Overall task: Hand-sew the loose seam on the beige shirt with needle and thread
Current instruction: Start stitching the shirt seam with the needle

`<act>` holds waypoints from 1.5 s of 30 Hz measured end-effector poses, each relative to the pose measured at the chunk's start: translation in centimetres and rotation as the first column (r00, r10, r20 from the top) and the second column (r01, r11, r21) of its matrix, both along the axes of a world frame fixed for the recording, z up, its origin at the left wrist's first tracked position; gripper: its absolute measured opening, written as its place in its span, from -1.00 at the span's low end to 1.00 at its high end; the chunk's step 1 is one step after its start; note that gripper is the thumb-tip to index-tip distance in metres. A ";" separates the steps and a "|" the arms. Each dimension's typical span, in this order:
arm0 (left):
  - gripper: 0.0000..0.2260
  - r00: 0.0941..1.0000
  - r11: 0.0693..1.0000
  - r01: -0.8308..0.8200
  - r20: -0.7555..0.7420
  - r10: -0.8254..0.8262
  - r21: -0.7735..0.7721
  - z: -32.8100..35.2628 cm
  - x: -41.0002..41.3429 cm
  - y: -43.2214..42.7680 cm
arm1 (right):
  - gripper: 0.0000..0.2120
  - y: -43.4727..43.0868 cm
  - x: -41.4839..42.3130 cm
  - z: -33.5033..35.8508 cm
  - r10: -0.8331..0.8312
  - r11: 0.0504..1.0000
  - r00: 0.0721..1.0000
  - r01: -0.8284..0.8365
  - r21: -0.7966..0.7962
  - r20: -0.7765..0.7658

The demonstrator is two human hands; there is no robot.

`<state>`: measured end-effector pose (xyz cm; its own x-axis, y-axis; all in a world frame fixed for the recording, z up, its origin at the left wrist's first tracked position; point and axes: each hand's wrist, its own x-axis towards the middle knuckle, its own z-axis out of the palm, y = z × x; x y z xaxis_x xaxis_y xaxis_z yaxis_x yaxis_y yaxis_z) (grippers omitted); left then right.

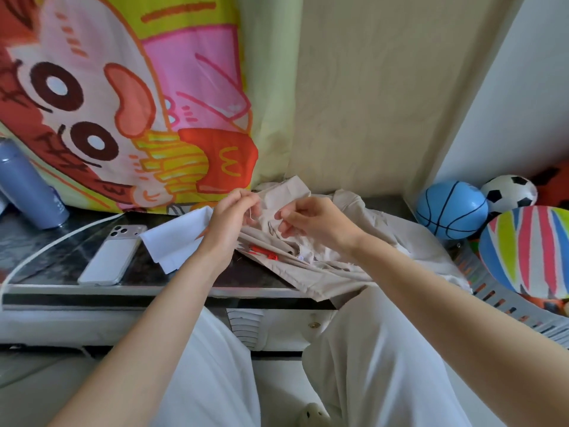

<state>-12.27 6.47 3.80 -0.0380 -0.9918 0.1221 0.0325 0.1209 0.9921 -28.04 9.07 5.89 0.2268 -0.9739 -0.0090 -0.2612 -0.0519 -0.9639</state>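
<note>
Judging by the pale thread [253,212] hanging between the 2 hands, sewing seems under way, yet no closed seam shows, so most stitching and the knot likely remain. The beige shirt [345,241] lies heaped on the dark table [61,241], with 1 flap lifted between the hands. The left hand [229,215] seems to pinch the thread's upper end with curled fingertips [246,194], just beside the flap's edge. The right hand [311,220] pinches the flap, fingers [281,215] bent. The needle is too small to find. Red snips [264,253] rest on the shirt below.
</note>
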 end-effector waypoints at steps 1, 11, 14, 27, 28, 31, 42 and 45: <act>-0.77 0.994 1.000 -0.016 -0.104 0.018 0.016 0.1 0.2 0.0 | -0.85 0.2 0.1 0.3 0.016 1.000 1.000 -0.016 0.020 0.017; -0.38 0.744 0.826 0.539 -0.552 -0.376 0.165 0.8 -2.2 3.4 | -0.81 0.8 1.3 2.8 -0.107 0.994 0.972 0.097 0.056 0.209; -0.45 0.780 0.788 0.558 -0.489 -0.391 0.261 0.3 -2.0 3.5 | -0.82 0.0 0.5 2.5 -0.236 0.969 0.969 0.241 -0.063 0.071; -0.64 0.928 0.818 0.331 -0.006 -0.372 0.471 -3.0 0.7 3.6 | -0.76 0.1 -3.1 -0.1 -0.475 0.874 0.857 0.432 0.223 0.201; -0.64 0.922 0.814 0.310 0.052 -0.383 0.491 -3.3 1.0 3.5 | -0.76 0.0 -3.3 -0.3 -0.493 0.863 0.845 0.443 0.244 0.209; -0.62 0.856 0.807 0.208 0.296 -0.423 0.553 -3.9 1.5 3.5 | -0.76 0.1 -3.8 -0.9 -0.496 0.856 0.843 0.435 0.279 0.207; -0.71 0.875 0.945 0.323 0.365 -0.318 0.050 -2.7 -1.2 2.8 | -0.79 1.9 -2.4 -2.1 -0.055 0.980 0.998 0.056 0.191 -0.011; -0.72 0.870 0.919 0.394 0.330 -0.367 -0.016 -2.2 -1.8 2.9 | -0.81 2.0 -2.3 -2.4 -0.018 0.985 0.995 0.035 0.168 -0.098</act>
<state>-14.10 9.39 1.58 -0.4597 -0.8801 0.1186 -0.2191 0.2418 0.9453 -30.33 11.10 3.45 0.1908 -0.9621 -0.1947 -0.3523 0.1180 -0.9284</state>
